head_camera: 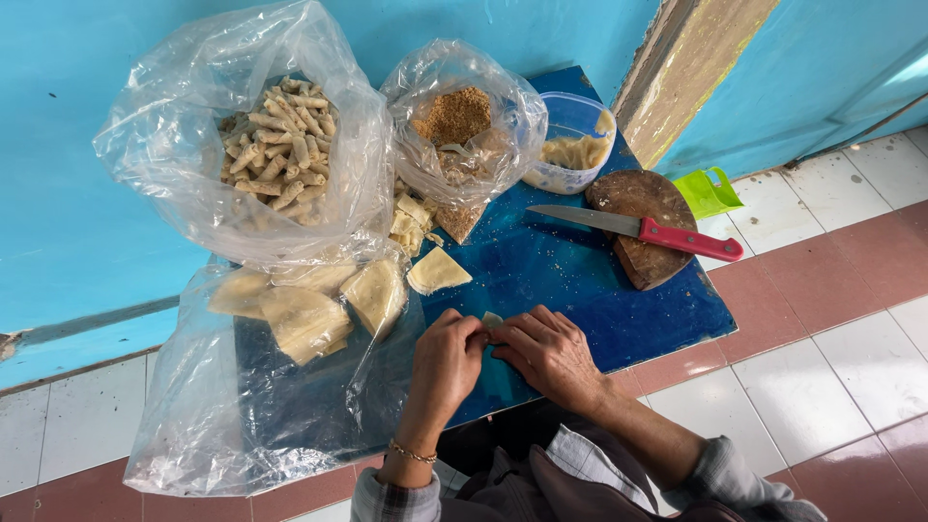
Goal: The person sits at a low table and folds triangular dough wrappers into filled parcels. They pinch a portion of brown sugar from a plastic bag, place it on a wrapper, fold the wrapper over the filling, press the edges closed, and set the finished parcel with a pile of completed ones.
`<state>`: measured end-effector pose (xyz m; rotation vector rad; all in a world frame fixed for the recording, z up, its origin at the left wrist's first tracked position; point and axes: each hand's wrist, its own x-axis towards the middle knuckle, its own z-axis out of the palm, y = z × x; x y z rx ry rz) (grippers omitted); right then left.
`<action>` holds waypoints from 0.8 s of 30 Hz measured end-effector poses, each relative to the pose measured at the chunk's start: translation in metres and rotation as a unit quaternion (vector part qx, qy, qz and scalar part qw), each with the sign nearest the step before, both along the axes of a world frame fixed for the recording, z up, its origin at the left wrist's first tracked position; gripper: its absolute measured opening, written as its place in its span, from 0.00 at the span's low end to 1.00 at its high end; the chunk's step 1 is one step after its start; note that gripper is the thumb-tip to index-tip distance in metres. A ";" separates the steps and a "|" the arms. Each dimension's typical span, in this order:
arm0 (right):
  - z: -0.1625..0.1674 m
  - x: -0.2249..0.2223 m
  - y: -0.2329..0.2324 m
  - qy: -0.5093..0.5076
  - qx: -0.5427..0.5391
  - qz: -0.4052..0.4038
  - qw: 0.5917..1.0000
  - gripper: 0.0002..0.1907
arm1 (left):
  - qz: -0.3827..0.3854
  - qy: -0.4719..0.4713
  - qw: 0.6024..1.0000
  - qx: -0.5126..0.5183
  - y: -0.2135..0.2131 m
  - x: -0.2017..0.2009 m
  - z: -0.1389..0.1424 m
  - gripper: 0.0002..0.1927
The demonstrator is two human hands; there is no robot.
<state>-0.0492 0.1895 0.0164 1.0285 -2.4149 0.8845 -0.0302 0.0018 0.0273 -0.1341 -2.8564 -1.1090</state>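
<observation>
On the blue desk (580,280), going from the left, a clear bag of rolled pastry sticks (275,145) stands above a flat plastic sheet with folded wrappers (304,314), then comes a bag of brown crumbs (454,116), a tub of paste (575,145) and a red-handled knife (638,227) lying on a round wooden board (643,198). At the near edge, the left hand (447,360) and right hand (549,353) meet. Each grip is pinched shut on a small pale wrapper piece (492,320) held just over the desk.
</observation>
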 end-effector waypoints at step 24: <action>0.011 0.000 0.015 -0.234 -0.101 -0.030 0.966 0.13 | -0.047 0.063 0.997 0.015 -0.002 0.005 -0.004 0.03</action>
